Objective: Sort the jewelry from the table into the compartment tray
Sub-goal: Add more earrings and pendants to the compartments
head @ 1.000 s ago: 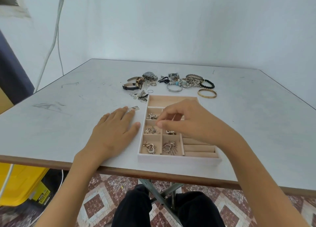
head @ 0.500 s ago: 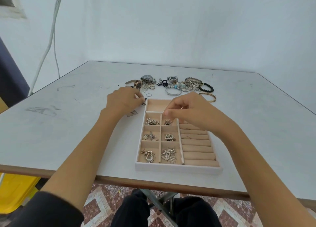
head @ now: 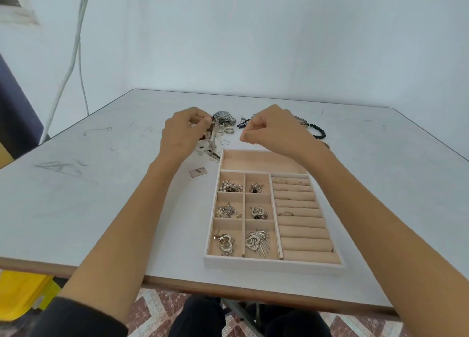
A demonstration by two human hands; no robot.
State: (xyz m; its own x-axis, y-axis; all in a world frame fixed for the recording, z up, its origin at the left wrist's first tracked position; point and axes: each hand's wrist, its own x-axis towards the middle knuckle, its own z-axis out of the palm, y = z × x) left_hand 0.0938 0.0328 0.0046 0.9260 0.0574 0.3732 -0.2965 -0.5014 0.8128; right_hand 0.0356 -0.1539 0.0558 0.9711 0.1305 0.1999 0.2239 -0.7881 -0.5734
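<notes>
The beige compartment tray (head: 274, 265) lies on the white table near the front edge. Its six small squares hold brooches and earrings, and thin rings sit in the roll slots at the right; the long far compartment is bare. My left hand (head: 181, 133) hovers beyond the tray's far left corner and pinches a silver dangling piece (head: 212, 137) that hangs from its fingertips. My right hand (head: 274, 133) is above the tray's far edge with its fingers curled; nothing shows between them. The jewelry pile (head: 225, 120) lies just behind both hands, partly hidden.
A black bead bracelet (head: 318, 133) lies right of my right hand. A thin loose ring (head: 224, 142) and a small clear packet (head: 198, 172) lie left of the tray. A yellow bin (head: 20, 293) stands on the floor at left, and cables (head: 73, 52) hang down the wall.
Both hands moved away from the tray toward the pile at the far side. My left hand lifted off the table and took up a silver dangling piece.
</notes>
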